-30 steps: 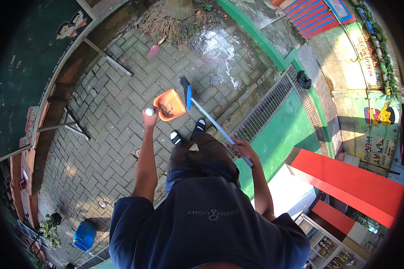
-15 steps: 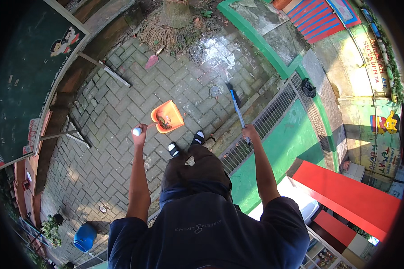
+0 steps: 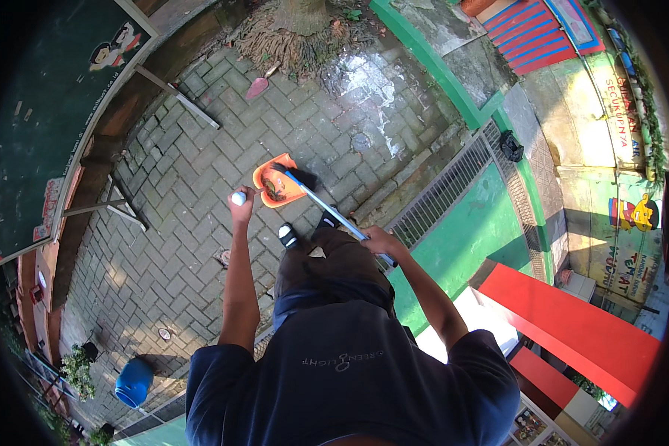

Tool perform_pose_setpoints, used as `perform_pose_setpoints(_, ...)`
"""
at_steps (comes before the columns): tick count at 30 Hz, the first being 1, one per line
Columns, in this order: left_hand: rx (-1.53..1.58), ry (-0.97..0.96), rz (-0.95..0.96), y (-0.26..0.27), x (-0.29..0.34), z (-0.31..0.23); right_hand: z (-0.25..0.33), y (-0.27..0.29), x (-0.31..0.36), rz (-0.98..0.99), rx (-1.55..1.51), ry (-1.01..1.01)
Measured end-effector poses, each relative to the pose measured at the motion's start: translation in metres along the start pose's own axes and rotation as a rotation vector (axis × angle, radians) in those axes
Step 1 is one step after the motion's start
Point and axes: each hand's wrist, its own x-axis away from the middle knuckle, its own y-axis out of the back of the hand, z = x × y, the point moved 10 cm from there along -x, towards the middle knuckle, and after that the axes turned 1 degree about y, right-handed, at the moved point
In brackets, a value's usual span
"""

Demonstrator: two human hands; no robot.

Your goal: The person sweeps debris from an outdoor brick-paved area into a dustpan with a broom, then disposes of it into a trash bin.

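Note:
My left hand is closed on the upright handle of an orange dustpan, and the handle's pale rounded end shows above my fist. Brown and green debris, probably leaves, lies in the pan, which rests on the paving just ahead of my feet. My right hand grips a broom near the top of its blue and silver stick. The stick slants forward and left across my right foot. Its dark bristles are at the pan's far side, over the opening; whether they touch the pan cannot be told.
A tree trunk with spreading roots stands ahead, beside white-stained paving. A reddish flat object lies on the ground. A drain grate runs along my right. A dark board on metal legs and a blue barrel are left.
The broom has swung left from the paving near the grate to the dustpan. My right hand has moved inward and slightly nearer; my left hand still holds the dustpan, shifted slightly.

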Motion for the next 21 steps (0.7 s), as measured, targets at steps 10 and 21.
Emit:
perform_pose_setpoints(10, -0.015, 0.013, 0.043, 0.008, 0.01, -0.002, 0.019, -0.011, 0.084, 0.027, -0.394, -0.042)
perform_pose_setpoints(21, -0.034, 0.007, 0.012, 0.009, 0.015, -0.008, -0.094, 0.11, 0.038, -0.415, -0.234, -0.069)
